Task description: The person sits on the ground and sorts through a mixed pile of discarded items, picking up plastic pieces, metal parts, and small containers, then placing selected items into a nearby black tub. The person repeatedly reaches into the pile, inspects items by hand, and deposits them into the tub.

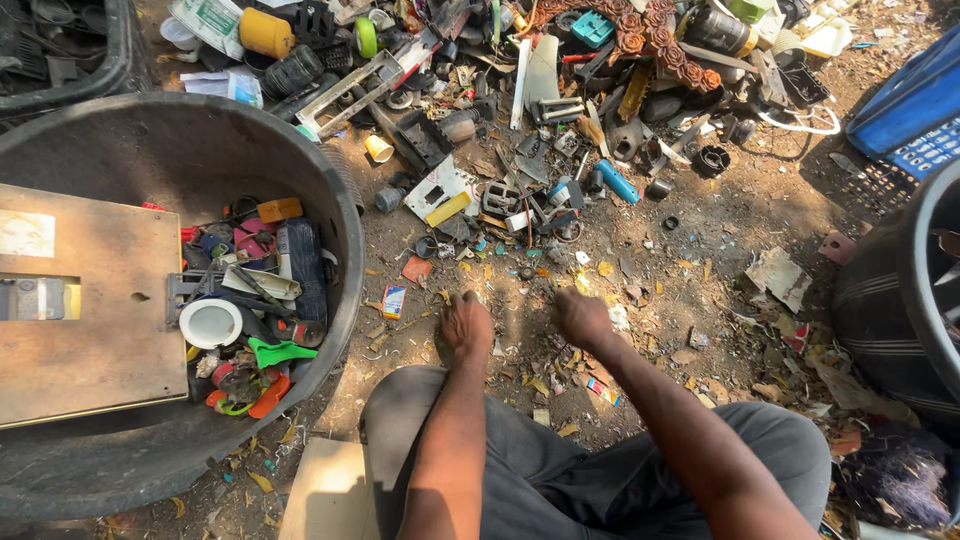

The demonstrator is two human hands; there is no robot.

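I sit on the dirt with grey trousers on, both arms stretched forward. My left hand (467,325) rests knuckles-up on the ground among small scraps, fingers curled under. My right hand (583,316) is beside it, about a hand's width to the right, also curled down onto the littered soil. Whether either hand holds a small piece is hidden beneath the fingers. A small red and blue packet (394,301) lies just left of my left hand.
A large black tub (345,250) at the left holds plastic scraps, a white round lid (210,323) and a wooden board (90,310). A heap of mixed plastic and metal junk (520,110) lies ahead. A blue crate (910,105) and black tyre (880,320) stand at the right.
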